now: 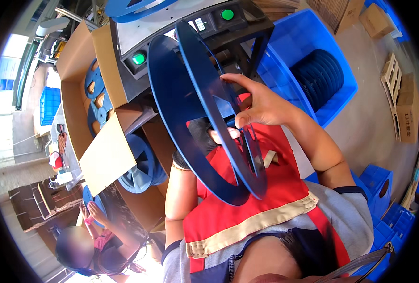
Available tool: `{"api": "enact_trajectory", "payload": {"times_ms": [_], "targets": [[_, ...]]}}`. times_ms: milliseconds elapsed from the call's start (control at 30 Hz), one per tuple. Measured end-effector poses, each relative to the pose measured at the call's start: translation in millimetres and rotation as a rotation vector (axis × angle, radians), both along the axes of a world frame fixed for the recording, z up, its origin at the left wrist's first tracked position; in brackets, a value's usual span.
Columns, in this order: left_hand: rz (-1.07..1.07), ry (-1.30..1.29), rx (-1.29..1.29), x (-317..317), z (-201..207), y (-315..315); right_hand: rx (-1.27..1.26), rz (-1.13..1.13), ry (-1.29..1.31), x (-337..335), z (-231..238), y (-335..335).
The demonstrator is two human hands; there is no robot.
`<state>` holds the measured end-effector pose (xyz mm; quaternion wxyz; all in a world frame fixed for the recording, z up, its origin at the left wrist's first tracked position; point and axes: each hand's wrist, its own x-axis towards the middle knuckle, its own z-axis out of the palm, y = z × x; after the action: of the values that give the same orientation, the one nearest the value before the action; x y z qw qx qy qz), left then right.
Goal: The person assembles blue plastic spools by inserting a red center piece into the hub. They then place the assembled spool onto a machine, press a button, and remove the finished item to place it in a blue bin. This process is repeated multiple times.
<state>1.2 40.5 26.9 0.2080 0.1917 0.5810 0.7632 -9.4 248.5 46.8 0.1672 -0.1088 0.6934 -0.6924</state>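
I hold a large dark blue plastic reel [181, 94] with two round flanges on edge in front of my red vest. My right hand [256, 106] grips the rim of the nearer flange from the right, thumb and fingers closed on it. My left hand [214, 134], in a dark glove, reaches in from below between the flanges and holds the reel at its hub; it is mostly hidden by the flange. The reel's top points toward a grey machine [181, 33] with two green buttons.
An open cardboard box [101, 155] with several blue reels stands on the left. A blue crate [332, 101] holds a stack of dark reels at upper right. Smaller blue crates [379, 186] lie at lower right. Another person [91, 236] sits at lower left.
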Motion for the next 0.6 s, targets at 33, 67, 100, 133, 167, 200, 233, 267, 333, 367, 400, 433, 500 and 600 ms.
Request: {"api": "enact_trajectory", "payload": {"times_ms": [33,67,100,133,167,200,233,267,333,367,400,433,500,600], "targets": [[0.001,0.002,0.002,-0.2,-0.5,-0.8,0.043,0.002,-0.033,1.6,6.1,1.6],[0.001,0.007,0.004,-0.1,-0.5,-1.3,0.056,0.009,-0.046,2.2,7.0,2.4],[0.002,0.009,0.004,-0.9,0.1,-1.4,0.069,0.014,-0.059,3.4,8.3,3.2],[0.003,0.015,0.006,-1.8,1.5,-2.1,0.054,0.023,-0.053,3.8,7.4,3.6],[0.004,0.021,0.008,-3.2,1.2,-2.9,0.038,0.031,-0.046,4.2,6.5,4.0],[0.008,0.022,0.008,-3.5,1.9,-3.6,0.038,0.031,-0.033,4.3,4.8,4.3],[0.010,0.024,0.007,-3.6,2.1,-3.5,0.038,0.031,-0.020,4.4,2.5,4.4],[0.013,0.025,0.006,-2.6,2.6,-4.1,0.022,0.029,-0.027,5.1,2.5,4.3],[0.015,0.028,0.008,-1.5,2.0,-3.6,-0.026,0.026,-0.059,7.2,5.1,3.5],[0.016,0.031,0.007,-2.1,2.1,-3.5,-0.058,0.023,-0.085,8.2,6.5,3.2],[0.018,0.032,0.007,-1.5,2.2,-3.4,-0.054,0.024,-0.078,8.5,6.2,3.5],[0.019,0.032,0.007,-1.5,1.9,-2.4,-0.050,0.024,-0.070,8.8,5.9,4.0],[0.021,0.035,0.008,-0.5,2.2,-2.0,-0.039,0.023,-0.035,8.5,4.5,4.0],[0.023,0.040,0.008,-1.4,2.1,-1.6,-0.019,0.030,-0.007,7.4,4.0,3.1]]}}
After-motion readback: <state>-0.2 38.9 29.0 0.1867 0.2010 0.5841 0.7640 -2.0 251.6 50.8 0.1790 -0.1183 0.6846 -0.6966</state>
